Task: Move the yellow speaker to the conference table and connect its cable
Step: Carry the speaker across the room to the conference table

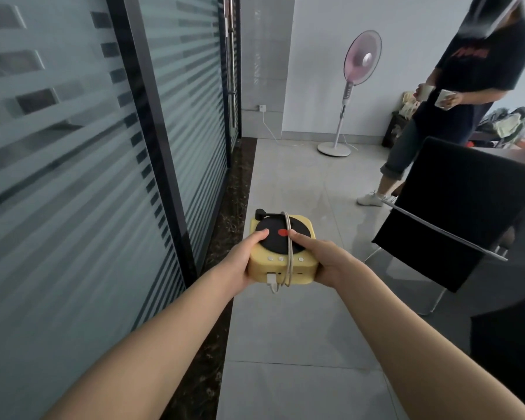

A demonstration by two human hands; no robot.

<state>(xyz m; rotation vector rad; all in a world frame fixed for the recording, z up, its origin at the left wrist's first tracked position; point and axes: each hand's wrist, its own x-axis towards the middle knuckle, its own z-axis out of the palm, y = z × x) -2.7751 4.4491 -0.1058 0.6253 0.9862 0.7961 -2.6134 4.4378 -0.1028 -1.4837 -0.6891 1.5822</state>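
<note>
The yellow speaker [281,268], shaped like a small record player with a black disc and a red dot on top, is held in the air above the tiled floor. My left hand [245,259] grips its left side, thumb on the disc. My right hand [322,259] grips its right side, thumb lying on the disc beside the cable. The white cable [289,247] is wrapped over the speaker from back to front, its plug hanging at the front face. A corner of the dark conference table [519,154] shows at the right edge.
A frosted glass wall [88,147] runs along the left. A black chair [455,213] stands at the right. Another person [467,95] holding two cups stands ahead on the right. A pink standing fan [356,74] is by the far wall.
</note>
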